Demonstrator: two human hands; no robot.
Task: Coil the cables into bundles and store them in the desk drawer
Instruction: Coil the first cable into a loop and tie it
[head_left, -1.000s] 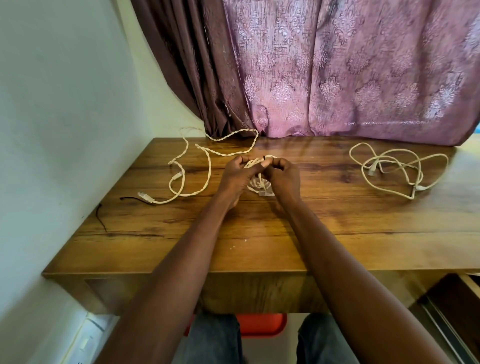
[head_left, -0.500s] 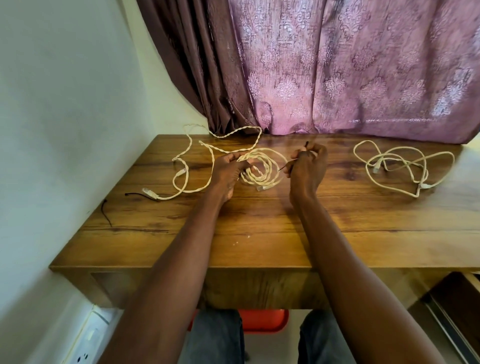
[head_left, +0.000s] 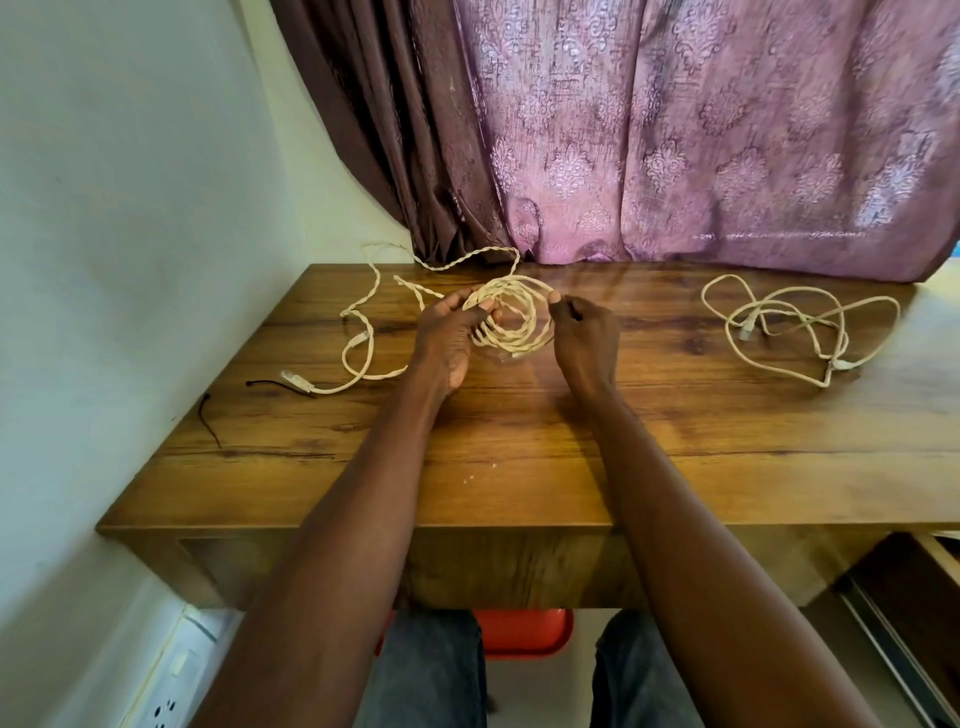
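A cream twisted cable (head_left: 511, 332) is partly wound into a coil at the middle of the wooden desk (head_left: 519, 457). My left hand (head_left: 449, 338) grips the coil's left side between thumb and fingers. At the coil's right edge, my right hand (head_left: 584, 332) pinches the cable. The cable's loose tail (head_left: 363, 338) runs left across the desk to a clear plug (head_left: 297, 381). A second cream cable (head_left: 800, 327) lies in a loose tangle at the far right. An open drawer (head_left: 914, 597) shows at the lower right.
A purple curtain (head_left: 675, 130) hangs behind the desk. The white wall (head_left: 130, 208) borders the left edge. A thin black tie (head_left: 210, 421) and another black tie (head_left: 262, 384) lie near the plug. A red stool (head_left: 519, 631) sits under the desk. A wall socket (head_left: 166, 701) is lower left.
The coil has gone from a small bunch between both hands to a wider ring. My right hand moved out to the right, then came back to the coil's right edge.
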